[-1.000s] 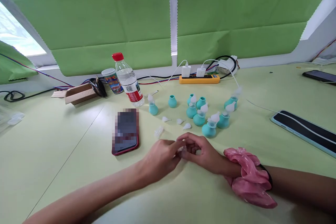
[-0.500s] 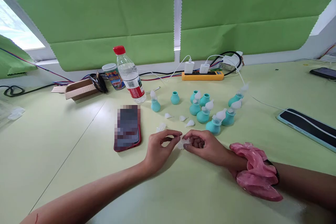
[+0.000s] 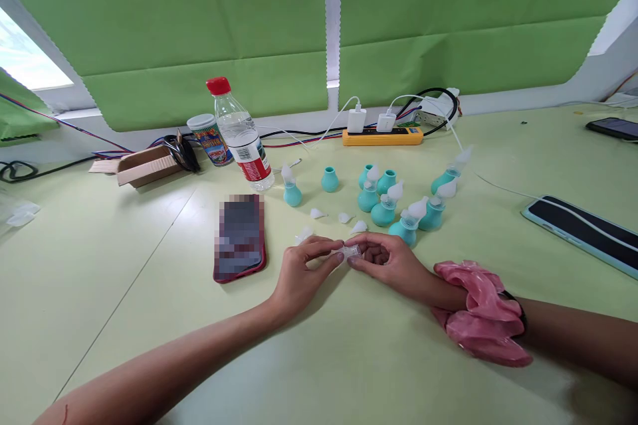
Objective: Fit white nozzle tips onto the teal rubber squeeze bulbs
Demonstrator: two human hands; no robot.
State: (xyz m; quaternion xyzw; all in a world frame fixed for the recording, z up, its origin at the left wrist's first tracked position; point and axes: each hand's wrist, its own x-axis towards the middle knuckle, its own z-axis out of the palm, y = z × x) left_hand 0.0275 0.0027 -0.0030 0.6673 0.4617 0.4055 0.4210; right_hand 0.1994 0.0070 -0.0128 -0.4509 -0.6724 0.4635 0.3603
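Observation:
My left hand [image 3: 302, 273] and my right hand [image 3: 396, 264] meet just above the table, fingertips almost touching. Between them is a small clear plastic tube piece [image 3: 351, 252]. The right thumb and fingers pinch its right part; the left thumb and index finger close on its left end, which they mostly hide. Just beyond lie loose white teardrop-shaped tips [image 3: 317, 213] and a clear plastic piece [image 3: 304, 234]. Behind stand several teal rubber bulbs, some bare like this bulb [image 3: 329, 180], others topped with a clear collar and white tip, like this bulb [image 3: 292, 194].
A red-cased phone [image 3: 240, 239] lies left of my hands, and a water bottle [image 3: 245, 146] stands behind it. Farther back are a snack can [image 3: 213, 141], an open cardboard box [image 3: 149, 166] and a yellow power strip [image 3: 383, 138]. Another phone [image 3: 583, 234] lies right under a white cable.
The left fingertips have closed on the left end of the clear piece. That piece now lies more level between both hands. The view has shifted slightly.

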